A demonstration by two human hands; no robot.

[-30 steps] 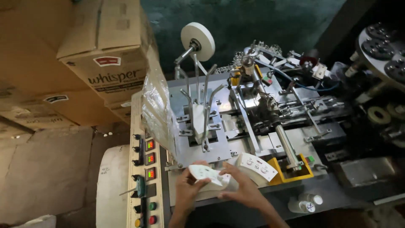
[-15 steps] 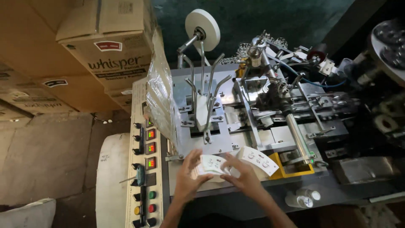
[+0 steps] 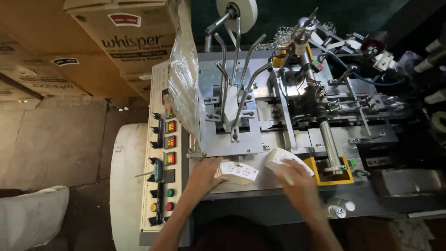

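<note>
Both hands have come apart since the earlier frames: half a second ago they met over one bundle of small white printed sachets, and now the bundle is split between them while the head camera has dipped closer to the machine.

From the head view, the left hand rests at the front edge of the grey packing machine, its fingers closed around a short stack of white sachets that lies flat on the deck just right of the control panel. The right hand is blurred with motion; it seems to grip a second fan of sachets beside the yellow outfeed tray, though how tightly I cannot tell. As a judgement, the gathering of finished sachets is partway: one stack is squared up, the other is being collected. Both forearms reach up from the bottom of the frame, wrists level, palms down. A small white bottle stands below the right forearm.
</note>
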